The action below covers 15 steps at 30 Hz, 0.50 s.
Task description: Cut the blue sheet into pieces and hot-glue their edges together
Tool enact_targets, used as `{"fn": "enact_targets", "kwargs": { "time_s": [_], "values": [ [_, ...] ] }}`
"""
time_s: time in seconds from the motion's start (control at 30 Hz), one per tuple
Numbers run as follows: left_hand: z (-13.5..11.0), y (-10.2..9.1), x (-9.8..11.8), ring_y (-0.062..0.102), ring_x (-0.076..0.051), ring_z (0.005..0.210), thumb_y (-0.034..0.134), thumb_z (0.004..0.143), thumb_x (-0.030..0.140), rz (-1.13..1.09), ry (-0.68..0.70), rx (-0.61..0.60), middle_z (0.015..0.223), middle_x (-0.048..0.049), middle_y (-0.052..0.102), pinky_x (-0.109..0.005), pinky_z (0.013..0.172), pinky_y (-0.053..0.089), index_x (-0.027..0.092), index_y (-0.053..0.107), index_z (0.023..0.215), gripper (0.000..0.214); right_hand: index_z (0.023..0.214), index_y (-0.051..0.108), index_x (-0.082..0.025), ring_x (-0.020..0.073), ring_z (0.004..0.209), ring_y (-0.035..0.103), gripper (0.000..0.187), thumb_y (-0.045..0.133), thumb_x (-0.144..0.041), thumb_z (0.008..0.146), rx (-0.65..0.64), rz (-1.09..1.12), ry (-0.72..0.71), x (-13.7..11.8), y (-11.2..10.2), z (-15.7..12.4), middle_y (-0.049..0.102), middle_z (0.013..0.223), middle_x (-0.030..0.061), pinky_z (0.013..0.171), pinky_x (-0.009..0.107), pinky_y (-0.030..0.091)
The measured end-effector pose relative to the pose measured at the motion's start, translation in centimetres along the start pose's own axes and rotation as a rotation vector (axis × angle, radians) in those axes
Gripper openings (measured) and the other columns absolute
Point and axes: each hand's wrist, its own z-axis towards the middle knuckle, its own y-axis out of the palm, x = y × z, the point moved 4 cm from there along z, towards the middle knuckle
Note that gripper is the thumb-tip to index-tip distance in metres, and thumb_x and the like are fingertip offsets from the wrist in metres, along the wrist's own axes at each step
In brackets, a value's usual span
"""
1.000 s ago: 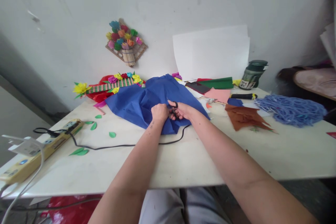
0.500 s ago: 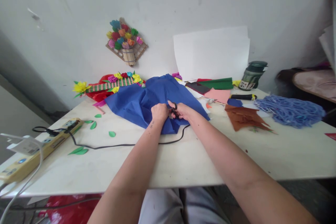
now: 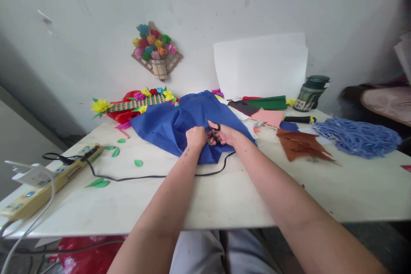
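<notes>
A large sheet of blue crepe-like paper or cloth (image 3: 163,126) lies crumpled across the middle of the table. My left hand (image 3: 196,137) is closed in a fist on it, gripping its near part. Black-handled scissors (image 3: 214,136) are in my right hand (image 3: 224,135), fingers through the loops, right beside my left knuckles. The blades are mostly hidden by the hands and the folds, so I cannot see whether they are cutting. A black cord (image 3: 144,177) runs under the near edge of the blue sheet.
A power strip (image 3: 73,171) with plugs lies at left, near green paper leaves (image 3: 116,152). Paper flowers on a woven strip (image 3: 138,103) lie behind. At right are brown paper (image 3: 302,143), blue shredded strands (image 3: 356,137), a glue gun (image 3: 298,119) and a bottle (image 3: 311,93).
My right hand has shifted very slightly right and its fingers have opened a little on the scissors. The left hand keeps its grip on the blue sheet; the view has moved slightly.
</notes>
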Motion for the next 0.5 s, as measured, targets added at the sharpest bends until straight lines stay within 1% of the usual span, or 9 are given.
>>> {"fn": "enact_targets", "kwargs": {
  "time_s": [0.07, 0.2, 0.4, 0.5],
  "values": [
    [0.0, 0.0, 0.0, 0.064, -0.023, 0.079, 0.037, 0.083, 0.030, -0.004, 0.000, 0.017, 0.081, -0.0097, 0.067, -0.032, 0.067, 0.048, 0.019, 0.068, 0.086, 0.033, 0.073, 0.050, -0.014, 0.0108, 0.043, 0.055, 0.055, 0.037, -0.067, 0.078, -0.024, 0.007, 0.018, -0.2, -0.2, 0.2, 0.059, 0.057, 0.0058, 0.029, 0.016, 0.026],
    [0.0, 0.1, -0.1, 0.064, -0.023, 0.079, 0.038, 0.082, 0.031, -0.018, -0.009, 0.026, 0.081, -0.0101, 0.067, -0.031, 0.066, 0.048, 0.019, 0.068, 0.087, 0.033, 0.074, 0.049, -0.014, 0.0117, 0.044, 0.055, 0.053, 0.037, -0.066, 0.079, -0.023, 0.000, 0.009, -0.8, -0.2, 0.7, 0.058, 0.055, 0.0065, 0.029, 0.016, 0.024],
    [0.1, 0.2, -0.2, 0.064, -0.023, 0.080, 0.039, 0.082, 0.030, -0.030, -0.018, 0.008, 0.082, -0.0107, 0.067, -0.030, 0.068, 0.048, 0.019, 0.069, 0.087, 0.032, 0.072, 0.050, -0.015, 0.0107, 0.041, 0.052, 0.057, 0.036, -0.070, 0.077, 0.033, -0.047, 0.026, -1.1, 0.0, 1.0, 0.056, 0.051, 0.0046, 0.031, 0.017, 0.023],
    [0.1, 0.3, -0.1, 0.064, -0.024, 0.081, 0.038, 0.082, 0.030, -0.033, -0.016, 0.003, 0.083, -0.0110, 0.067, -0.032, 0.069, 0.048, 0.020, 0.068, 0.089, 0.032, 0.071, 0.051, -0.015, 0.0098, 0.040, 0.050, 0.057, 0.039, -0.071, 0.074, 0.099, -0.051, -0.009, -1.0, 0.2, 1.0, 0.055, 0.050, 0.0033, 0.033, 0.017, 0.023]
  ]
}}
